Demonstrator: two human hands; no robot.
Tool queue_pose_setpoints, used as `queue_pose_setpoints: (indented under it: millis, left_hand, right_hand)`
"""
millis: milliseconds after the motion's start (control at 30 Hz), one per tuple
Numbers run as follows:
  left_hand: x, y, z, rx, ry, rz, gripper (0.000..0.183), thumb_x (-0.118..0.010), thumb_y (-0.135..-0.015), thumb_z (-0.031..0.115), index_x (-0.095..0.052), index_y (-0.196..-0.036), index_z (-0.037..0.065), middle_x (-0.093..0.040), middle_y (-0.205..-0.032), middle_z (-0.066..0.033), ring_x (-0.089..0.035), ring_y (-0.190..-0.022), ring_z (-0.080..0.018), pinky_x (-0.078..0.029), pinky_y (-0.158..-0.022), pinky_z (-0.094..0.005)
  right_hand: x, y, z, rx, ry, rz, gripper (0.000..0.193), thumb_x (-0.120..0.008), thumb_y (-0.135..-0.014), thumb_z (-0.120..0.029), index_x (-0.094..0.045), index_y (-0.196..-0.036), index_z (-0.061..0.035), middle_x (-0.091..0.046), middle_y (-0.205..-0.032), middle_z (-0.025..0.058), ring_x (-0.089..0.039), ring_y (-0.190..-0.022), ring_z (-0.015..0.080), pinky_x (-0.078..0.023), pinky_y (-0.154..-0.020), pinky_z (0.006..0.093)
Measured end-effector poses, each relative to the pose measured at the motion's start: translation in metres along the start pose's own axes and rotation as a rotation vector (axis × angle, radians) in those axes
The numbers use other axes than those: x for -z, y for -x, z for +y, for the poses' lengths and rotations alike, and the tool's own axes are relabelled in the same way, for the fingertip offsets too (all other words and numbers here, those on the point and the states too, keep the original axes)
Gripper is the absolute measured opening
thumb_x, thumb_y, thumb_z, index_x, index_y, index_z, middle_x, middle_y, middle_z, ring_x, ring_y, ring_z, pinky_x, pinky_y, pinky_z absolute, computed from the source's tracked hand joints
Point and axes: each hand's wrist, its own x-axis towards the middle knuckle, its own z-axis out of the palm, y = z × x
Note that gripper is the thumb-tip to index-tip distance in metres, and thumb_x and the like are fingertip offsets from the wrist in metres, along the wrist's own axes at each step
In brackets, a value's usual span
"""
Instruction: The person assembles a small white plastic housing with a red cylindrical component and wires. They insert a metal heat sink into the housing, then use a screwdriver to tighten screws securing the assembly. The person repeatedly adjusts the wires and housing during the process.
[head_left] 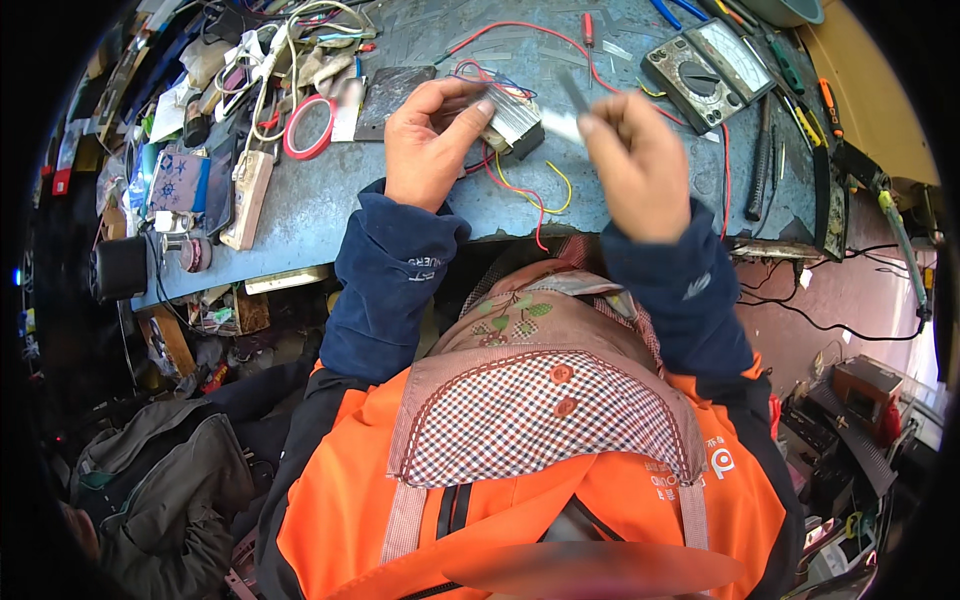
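My left hand [430, 145] is closed around a small transformer [517, 122] with a stack of silvery metal plates. Thin red, blue and yellow wires run from it; a yellow wire [566, 190] curls on the bench below. Just to its right, my right hand [640, 165], smeared by motion, pinches a thin, shiny flat metal piece [562, 127]. Blur hides that piece's exact shape and whether it touches the transformer. Behind the left hand lies a dark square plate [388, 95].
The blue bench [330, 215] carries loose grey metal strips [535, 50] at the back. An analog multimeter [708, 75] sits far right, with a red lead [727, 180] nearby. Red tape roll [310, 127], cables and clutter fill the left. Another person's dark jacket [185, 500] shows lower left.
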Motion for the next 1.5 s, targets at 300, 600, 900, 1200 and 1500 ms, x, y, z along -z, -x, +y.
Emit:
queue_pose_setpoints:
  millis: [300,600,900,1200,1500]
  left_hand:
    - [0.007,0.003,-0.002,-0.084,-0.085,-0.093,0.024,-0.084,-0.09,0.001,-0.082,-0.114,0.003,-0.067,-0.134,-0.0114,-0.07,-0.103,-0.0136,-0.056,-0.093,-0.0276]
    - [0.004,0.004,0.002,-0.291,-0.294,-0.155,0.025,-0.089,-0.085,0.012,-0.086,-0.11,0.008,-0.067,-0.133,-0.0178,-0.059,-0.137,-0.032,-0.047,-0.113,-0.0422]
    - [0.007,0.001,0.0,0.113,0.359,-0.101,0.013,-0.08,-0.098,0.006,-0.08,-0.108,-0.003,-0.06,-0.14,-0.0092,-0.068,-0.118,-0.0189,-0.059,-0.097,-0.0336]
    - [0.007,-0.003,-0.008,0.08,0.277,-0.137,0.012,-0.082,-0.098,0.009,-0.081,-0.106,0.0,-0.058,-0.131,-0.0076,-0.068,-0.11,-0.0168,-0.059,-0.093,-0.0325]
    - [0.001,-0.004,-0.02,-0.057,0.079,-0.177,0.014,-0.087,-0.092,0.019,-0.086,-0.103,0.011,-0.064,-0.125,-0.0131,-0.056,-0.133,-0.028,-0.042,-0.113,-0.0413]
  right_hand:
    - [-0.025,0.031,-0.002,0.151,0.0,0.111,0.01,-0.076,-0.101,-0.004,-0.068,-0.105,0.0002,-0.071,-0.085,0.0143,-0.07,-0.071,0.0246,-0.055,-0.065,0.0357]
    - [-0.029,0.032,0.002,0.29,0.156,0.025,0.011,-0.074,-0.099,-0.001,-0.068,-0.108,-0.0008,-0.072,-0.094,0.0207,-0.073,-0.083,0.0401,-0.058,-0.071,0.0438]
    - [-0.019,0.019,0.032,-0.021,-0.163,0.103,0.013,-0.062,-0.109,-0.002,-0.062,-0.121,0.0004,-0.074,-0.097,0.0081,-0.065,-0.077,0.0101,-0.053,-0.069,0.0266]
    - [0.002,-0.008,0.03,0.405,0.784,0.125,0.027,-0.068,-0.102,-0.005,-0.076,-0.128,-0.0039,-0.075,-0.115,0.0197,-0.07,-0.111,0.0373,-0.054,-0.1,0.046]
    - [-0.025,0.008,0.001,0.254,0.265,-0.109,0.019,-0.071,-0.103,0.002,-0.073,-0.12,0.007,-0.071,-0.098,0.013,-0.066,-0.085,0.0189,-0.053,-0.079,0.031]
